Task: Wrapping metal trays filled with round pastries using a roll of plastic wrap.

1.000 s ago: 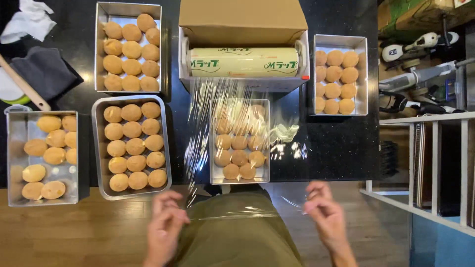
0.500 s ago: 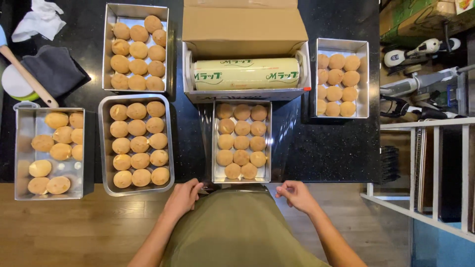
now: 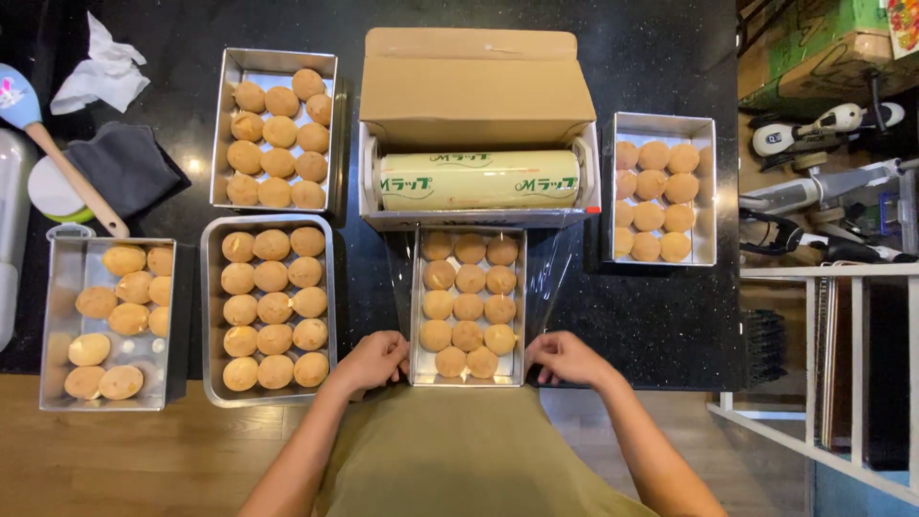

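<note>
A steel tray [image 3: 415, 306] of round golden buns stands at the near edge of the black counter, under a sheet of clear plastic wrap [image 3: 550, 278] drawn from the roll [image 3: 479, 180] in the open cardboard box [image 3: 476, 86] behind it. My left hand [image 3: 371, 359] grips the wrap at the tray's near left corner. My right hand [image 3: 565, 358] grips it at the near right corner. Both hands press the film down against the tray's front rim.
Several more trays of buns surround it: one far left [image 3: 57, 325], one beside my left hand [image 3: 212, 306], one at the back [image 3: 226, 134], one at the right [image 3: 710, 191]. A spatula [image 3: 67, 163], dark cloth and crumpled paper lie at the back left. A white rack [image 3: 833, 383] stands right.
My hands moved forward from the wooden floor side to the tray's near corners, pulling the lifted film down flat over the buns.
</note>
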